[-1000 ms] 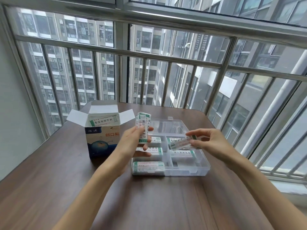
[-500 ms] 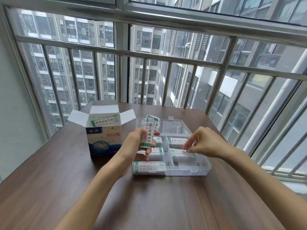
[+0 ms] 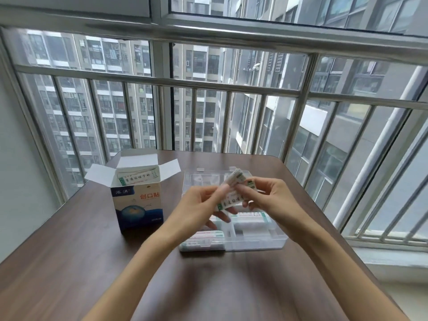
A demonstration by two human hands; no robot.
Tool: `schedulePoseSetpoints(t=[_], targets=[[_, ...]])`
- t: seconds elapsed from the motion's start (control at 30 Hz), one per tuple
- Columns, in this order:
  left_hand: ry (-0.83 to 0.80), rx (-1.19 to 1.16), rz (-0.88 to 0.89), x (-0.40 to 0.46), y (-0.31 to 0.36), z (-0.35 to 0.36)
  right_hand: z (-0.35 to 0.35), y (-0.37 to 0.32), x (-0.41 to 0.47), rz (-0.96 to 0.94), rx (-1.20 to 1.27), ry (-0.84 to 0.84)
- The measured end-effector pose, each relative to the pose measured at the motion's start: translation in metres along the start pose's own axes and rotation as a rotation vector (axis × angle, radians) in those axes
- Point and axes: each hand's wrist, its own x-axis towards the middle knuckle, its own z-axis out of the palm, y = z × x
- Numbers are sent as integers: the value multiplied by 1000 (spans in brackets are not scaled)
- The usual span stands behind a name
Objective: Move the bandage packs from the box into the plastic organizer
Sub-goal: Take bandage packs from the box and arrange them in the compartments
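A blue and white bandage box [image 3: 139, 202] stands open on the left of the table, with more packs [image 3: 136, 179] showing at its top. The clear plastic organizer [image 3: 261, 242] lies to its right, with bandage packs in several compartments [image 3: 203, 237]. Above the organizer my left hand [image 3: 199, 205] holds a small stack of white and green bandage packs [image 3: 231, 191]. My right hand [image 3: 271, 198] meets it from the right and pinches the top of the same stack.
A dark wooden table [image 3: 92, 262] carries everything. A metal window railing [image 3: 231, 84] stands just beyond its far edge. The organizer's clear lid [image 3: 203, 179] lies open at the back.
My right hand has left the organizer compartment and come up to the stack in my left hand. The left hand has shifted right, over the organizer.
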Motion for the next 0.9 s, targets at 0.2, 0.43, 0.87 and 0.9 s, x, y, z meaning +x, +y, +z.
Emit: schedulePoseSetpoints(t=[0.2,0.43,0.87,0.9], targets=[[13,87,9,20,7,-1,-13,10,-1,-5,121,32],[-99,170,-20,40,7,12,-28,21,-1,-26,127,84],[50,89,62,48,0,23,-33,26,-2,-13,243,251],[65,70,42,47,2,23,-34,26,-3,-8,247,259]])
